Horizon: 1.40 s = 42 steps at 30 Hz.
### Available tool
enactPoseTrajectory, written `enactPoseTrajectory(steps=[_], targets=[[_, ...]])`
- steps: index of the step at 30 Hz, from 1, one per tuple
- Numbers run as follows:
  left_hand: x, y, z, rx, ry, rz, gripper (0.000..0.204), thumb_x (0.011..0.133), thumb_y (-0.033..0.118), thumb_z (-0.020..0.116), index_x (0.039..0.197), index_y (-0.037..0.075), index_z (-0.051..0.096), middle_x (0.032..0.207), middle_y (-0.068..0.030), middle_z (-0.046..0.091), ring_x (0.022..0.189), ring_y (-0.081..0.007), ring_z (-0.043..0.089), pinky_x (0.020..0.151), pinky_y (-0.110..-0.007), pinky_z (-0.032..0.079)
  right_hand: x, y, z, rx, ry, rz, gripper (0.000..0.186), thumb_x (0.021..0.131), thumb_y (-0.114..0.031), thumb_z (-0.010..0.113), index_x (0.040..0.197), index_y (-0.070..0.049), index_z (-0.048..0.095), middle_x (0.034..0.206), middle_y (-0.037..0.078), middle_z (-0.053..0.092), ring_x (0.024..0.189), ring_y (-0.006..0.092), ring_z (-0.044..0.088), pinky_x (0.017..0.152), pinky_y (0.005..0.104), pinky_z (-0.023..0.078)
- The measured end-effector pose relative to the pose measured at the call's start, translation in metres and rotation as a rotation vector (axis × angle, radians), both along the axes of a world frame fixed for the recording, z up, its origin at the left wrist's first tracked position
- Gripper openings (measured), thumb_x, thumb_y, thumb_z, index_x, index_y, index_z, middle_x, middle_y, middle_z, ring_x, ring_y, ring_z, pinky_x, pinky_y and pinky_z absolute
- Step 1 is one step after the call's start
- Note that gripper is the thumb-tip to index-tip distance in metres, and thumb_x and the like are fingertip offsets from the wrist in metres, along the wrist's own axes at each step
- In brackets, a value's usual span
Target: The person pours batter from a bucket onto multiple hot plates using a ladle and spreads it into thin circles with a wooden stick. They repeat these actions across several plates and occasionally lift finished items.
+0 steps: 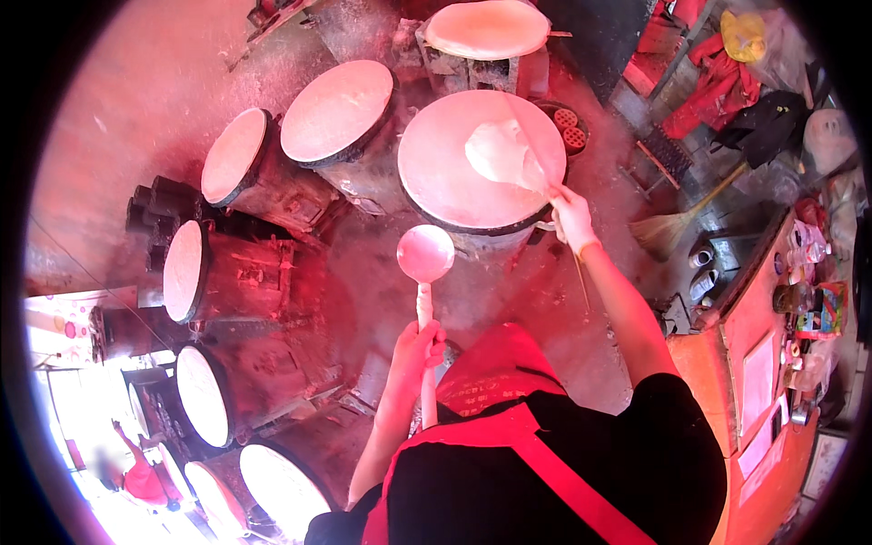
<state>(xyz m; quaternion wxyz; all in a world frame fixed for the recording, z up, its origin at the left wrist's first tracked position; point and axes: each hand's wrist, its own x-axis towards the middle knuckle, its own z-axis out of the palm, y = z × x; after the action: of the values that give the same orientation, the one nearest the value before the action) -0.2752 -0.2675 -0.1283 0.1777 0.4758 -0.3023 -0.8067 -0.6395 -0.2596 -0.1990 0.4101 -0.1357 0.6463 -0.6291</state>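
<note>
A: Specify the layout from the left.
B: A side griddle (183, 271), round and pale, tops a stove.
A: Left hand?
B: The left hand (418, 350) is closed around the handle of a ladle (425, 254), bowl end away from the body.
A: Sheet location?
B: The thin pale sheet (498, 153) is over the front griddle (436, 173), one corner drawn rightward.
A: Right hand?
B: The right hand (570, 218) pinches that corner (exact finger placement is too small to tell). Farther right is a straw broom (665, 232).
</note>
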Motion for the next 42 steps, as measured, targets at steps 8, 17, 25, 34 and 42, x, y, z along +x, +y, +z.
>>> enactPoseTrajectory(steps=[8, 17, 25, 34, 42], targets=[[-0.047, -0.05, -0.005, -0.147, -0.087, -0.097, 0.018, 0.094, 0.02, 0.054, 0.085, 0.006, 0.046, 0.07, 0.0001, 0.047, 0.054, -0.0062, 0.042, 0.043, -0.02, 0.032, 0.024, 0.089, 0.018, 0.12, -0.014, 0.362, 0.039, 0.097, -0.025, 0.051, 0.135, -0.017, 0.051, 0.053, -0.009, 0.033, 0.037, 0.0029, 0.027, 0.034, 0.0218, 0.02], [-0.164, -0.113, -0.062, -0.213, -0.128, -0.012, 0.008, 0.083, 0.006, 0.047, 0.082, -0.001, 0.045, 0.065, -0.0069, 0.044, 0.044, -0.0181, 0.045, 0.042, -0.031, 0.041, 0.12, 0.082, -0.032, 0.007, -0.308, -0.06, 0.037, 0.095, -0.026, 0.053, 0.133, -0.024, 0.053, 0.052, -0.008, 0.036, 0.035, 0.0045, 0.029, 0.033, 0.0226, 0.022], [-0.081, -0.127, 0.04, 0.258, 0.292, -0.159, 0.012, 0.097, 0.011, 0.046, 0.099, 0.0, 0.05, 0.07, -0.0026, 0.046, 0.053, -0.0097, 0.043, 0.043, -0.023, 0.037, 0.08, 0.069, 0.039, -0.004, -0.167, -0.021, 0.037, 0.097, -0.03, 0.047, 0.132, -0.019, 0.051, 0.052, -0.004, 0.039, 0.032, 0.0082, 0.03, 0.031, 0.0267, 0.022], [0.045, -0.133, 0.015, 0.578, 0.251, -0.031, 0.012, 0.093, 0.009, 0.054, 0.097, 0.001, 0.046, 0.069, 0.0013, 0.043, 0.05, -0.0035, 0.036, 0.038, -0.016, 0.028, 0.172, 0.076, -0.022, 0.053, 0.56, 0.233, 0.036, 0.091, -0.014, 0.06, 0.126, -0.005, 0.057, 0.116, 0.009, 0.065, 0.108, 0.0117, 0.057, 0.094, 0.0265, 0.042], [0.146, -0.126, -0.008, 0.727, 0.386, 0.228, 0.007, 0.094, 0.004, 0.049, 0.09, 0.001, 0.044, 0.067, -0.001, 0.04, 0.049, -0.0048, 0.035, 0.037, -0.017, 0.027, 0.207, 0.05, -0.009, 0.285, 0.777, 0.149, 0.039, 0.093, -0.028, 0.056, 0.132, -0.024, 0.052, 0.108, 0.021, 0.062, 0.102, 0.0287, 0.064, 0.083, 0.0327, 0.048]])
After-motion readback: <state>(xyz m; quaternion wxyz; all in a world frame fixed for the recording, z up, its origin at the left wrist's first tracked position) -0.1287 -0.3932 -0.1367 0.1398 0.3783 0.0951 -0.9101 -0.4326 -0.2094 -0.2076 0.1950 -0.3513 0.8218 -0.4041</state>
